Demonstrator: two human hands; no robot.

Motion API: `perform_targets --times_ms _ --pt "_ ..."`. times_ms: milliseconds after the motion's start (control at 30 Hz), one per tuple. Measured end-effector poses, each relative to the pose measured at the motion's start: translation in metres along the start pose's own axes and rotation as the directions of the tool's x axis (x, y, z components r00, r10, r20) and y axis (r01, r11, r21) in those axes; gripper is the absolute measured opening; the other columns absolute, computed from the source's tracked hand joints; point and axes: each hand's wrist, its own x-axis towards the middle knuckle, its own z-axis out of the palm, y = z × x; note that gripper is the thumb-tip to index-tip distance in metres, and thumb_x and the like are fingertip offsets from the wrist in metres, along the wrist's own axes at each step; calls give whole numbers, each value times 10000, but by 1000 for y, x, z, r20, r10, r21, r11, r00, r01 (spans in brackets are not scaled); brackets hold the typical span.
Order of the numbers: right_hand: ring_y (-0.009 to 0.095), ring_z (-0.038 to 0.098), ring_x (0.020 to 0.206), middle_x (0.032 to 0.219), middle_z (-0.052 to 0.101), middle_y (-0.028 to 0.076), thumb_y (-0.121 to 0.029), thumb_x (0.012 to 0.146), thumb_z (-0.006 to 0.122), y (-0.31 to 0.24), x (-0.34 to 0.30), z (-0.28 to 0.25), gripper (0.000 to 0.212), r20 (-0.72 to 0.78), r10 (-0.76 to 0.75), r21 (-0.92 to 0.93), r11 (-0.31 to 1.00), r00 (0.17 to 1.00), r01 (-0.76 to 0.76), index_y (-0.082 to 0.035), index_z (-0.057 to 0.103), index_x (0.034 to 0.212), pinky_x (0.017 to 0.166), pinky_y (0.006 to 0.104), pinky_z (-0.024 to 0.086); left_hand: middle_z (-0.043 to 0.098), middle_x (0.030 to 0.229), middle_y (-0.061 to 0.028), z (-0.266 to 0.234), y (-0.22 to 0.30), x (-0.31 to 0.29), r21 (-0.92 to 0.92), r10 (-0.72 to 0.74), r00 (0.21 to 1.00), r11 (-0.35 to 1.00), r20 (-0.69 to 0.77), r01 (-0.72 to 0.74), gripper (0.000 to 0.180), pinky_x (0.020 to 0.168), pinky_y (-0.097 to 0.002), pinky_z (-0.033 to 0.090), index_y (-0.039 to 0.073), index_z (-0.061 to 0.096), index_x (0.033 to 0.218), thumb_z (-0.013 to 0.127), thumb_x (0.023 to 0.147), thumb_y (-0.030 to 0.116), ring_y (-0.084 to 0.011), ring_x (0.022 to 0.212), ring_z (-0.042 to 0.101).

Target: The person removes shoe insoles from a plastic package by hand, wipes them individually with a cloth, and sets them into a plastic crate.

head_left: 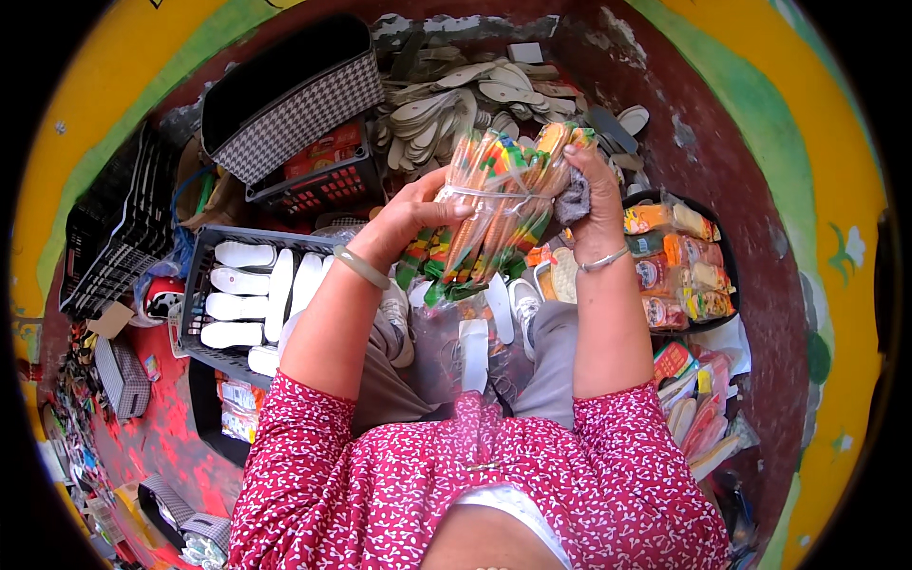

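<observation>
I hold up a bundle of plastic packets (499, 204) with orange, green and yellow printing, tied round the middle with a whitish band. My left hand (418, 217) is closed on the bundle's left side, its thumb across the front by the band. At the right end my right hand (597, 195) grips it with the thumb on top. A crumpled grey cloth (573, 197) sits at the right hand, against the bundle; how it is held is hidden. What the packets contain I cannot make out.
A grey crate of white insoles (237, 281) stands at the left. Behind lies a heap of soles (446, 109) beside a houndstooth box (294, 119) over a black basket (332, 180). On the right are a black tub (708, 325) of colourful packets and loose insoles (698, 408).
</observation>
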Motion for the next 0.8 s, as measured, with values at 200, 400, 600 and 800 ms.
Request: perform_targets --times_ms 200,400,600,800 --pt "145 604 814 886 614 26 -134 751 705 6 8 -6 239 -78 99 141 986 992 -87 -63 609 958 764 284 493 547 1217 -95 -7 -16 7 131 62 995 990 -73 -53 732 989 -316 362 -7 413 1323 740 722 252 -184 1136 494" --pt "144 612 746 855 629 53 -147 752 725 7 12 -8 240 -127 89 10 996 988 -88 -32 615 933 694 273 495 560 1123 -149 -6 -22 9 824 654 756 443 -27 -354 563 952 -370 384 21 546 1165 746 708 280 -300 1084 510" --pt "121 593 728 860 629 78 -165 705 781 25 13 2 340 -180 -153 -416 907 972 65 22 594 918 661 266 488 570 1048 -126 21 -24 2 940 653 726 65 214 -336 462 863 -384 426 82 595 1091 762 690 239 -314 972 521" --pt "122 582 723 883 629 99 -190 676 807 32 7 15 427 -196 -219 -447 888 956 112 45 570 943 661 259 484 542 1061 -129 21 -31 4 955 570 810 143 135 -260 445 852 -398 424 85 552 1114 724 708 142 -341 1000 500"
